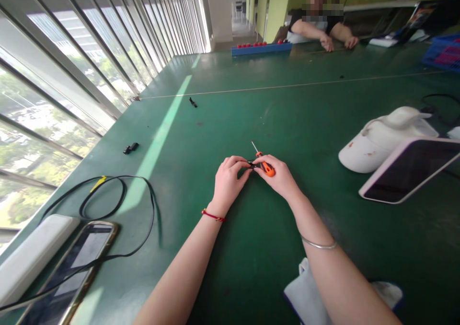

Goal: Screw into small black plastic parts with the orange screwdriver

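Observation:
Both hands meet over the middle of the green table (201, 143). My left hand (230, 179) pinches one side of a small black part (252, 165), whose kind is too small to make out. From the other side, the thumb and fingertips of my right hand (278, 174) are closed on the same part. A screwdriver with an orange and black handle (268, 169) lies at my right fingers, its thin shaft pointing away from me. Whether the right hand grips the screwdriver or it only rests beneath the fingers, I cannot tell.
Small black pieces (131, 148) and another black piece (193, 102) lie left. A black cable (153, 205) crosses a phone (86, 253) beside a white bar (39, 253). At right stand a white jug-like object (381, 135) and a framed screen (409, 171). A person (319, 28) works across the table.

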The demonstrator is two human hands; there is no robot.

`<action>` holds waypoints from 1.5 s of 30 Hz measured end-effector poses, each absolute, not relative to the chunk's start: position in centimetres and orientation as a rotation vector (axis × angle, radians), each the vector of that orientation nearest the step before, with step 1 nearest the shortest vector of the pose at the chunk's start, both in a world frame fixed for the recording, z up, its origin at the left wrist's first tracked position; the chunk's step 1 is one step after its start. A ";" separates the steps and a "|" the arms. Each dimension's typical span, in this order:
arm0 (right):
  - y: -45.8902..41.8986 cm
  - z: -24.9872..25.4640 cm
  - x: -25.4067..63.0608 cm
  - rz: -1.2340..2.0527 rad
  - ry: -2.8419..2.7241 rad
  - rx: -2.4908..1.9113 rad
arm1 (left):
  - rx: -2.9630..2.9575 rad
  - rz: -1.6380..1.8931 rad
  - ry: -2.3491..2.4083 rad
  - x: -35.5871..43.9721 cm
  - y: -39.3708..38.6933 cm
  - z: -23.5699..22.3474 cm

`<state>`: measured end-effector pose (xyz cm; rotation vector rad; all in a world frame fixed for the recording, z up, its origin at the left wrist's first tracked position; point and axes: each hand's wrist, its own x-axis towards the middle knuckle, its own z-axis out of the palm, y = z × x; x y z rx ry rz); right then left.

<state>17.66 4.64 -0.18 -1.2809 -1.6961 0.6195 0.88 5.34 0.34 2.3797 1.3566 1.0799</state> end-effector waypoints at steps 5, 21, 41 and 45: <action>4.9 -0.2 17.9 0.557 -1.429 -1.366 | 2.374 1.020 1.420 1.3 5.6 0.4; 5.2 -0.3 18.1 0.596 -1.290 -1.414 | 2.140 0.949 2.003 -6.7 4.9 1.8; 5.2 -0.3 18.1 0.581 -1.356 -1.416 | 1.529 1.035 2.752 -17.7 3.4 2.3; 5.2 -0.4 18.1 0.580 -1.356 -1.423 | 1.456 0.965 2.745 -18.2 3.8 2.6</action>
